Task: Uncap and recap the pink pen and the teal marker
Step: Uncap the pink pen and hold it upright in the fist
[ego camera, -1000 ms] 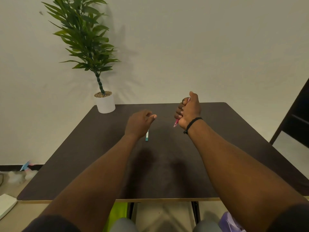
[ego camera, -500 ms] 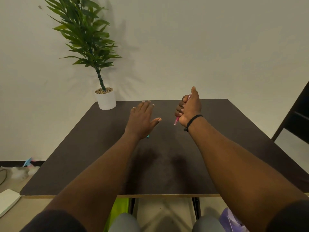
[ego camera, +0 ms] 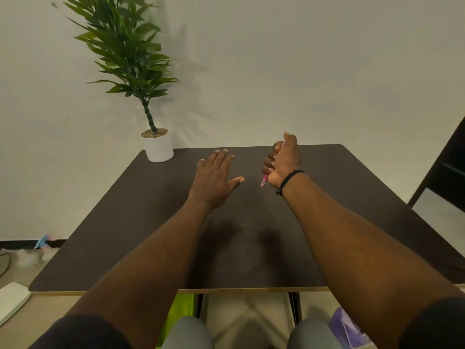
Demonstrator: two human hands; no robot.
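My right hand (ego camera: pixel 284 159) is a closed fist around the pink pen (ego camera: pixel 264 182). The pen's lower end pokes out below the fist and a bit of pink shows above it near my thumb. Whether the pen is capped I cannot tell. My left hand (ego camera: pixel 214 178) hovers flat over the dark table (ego camera: pixel 352 197), fingers spread and thumb pointing right, holding nothing. The teal marker is hidden, with my left hand over the spot where it lay.
A potted plant in a white pot (ego camera: pixel 158 147) stands at the table's far left corner. A dark piece of furniture (ego camera: pixel 448 167) is at the right edge. A white board (ego camera: pixel 12 298) lies on the floor at lower left.
My left hand opened from a loose curl into a flat spread palm and slid forward, covering the teal marker that was visible below it. My right fist stayed closed on the pink pen.
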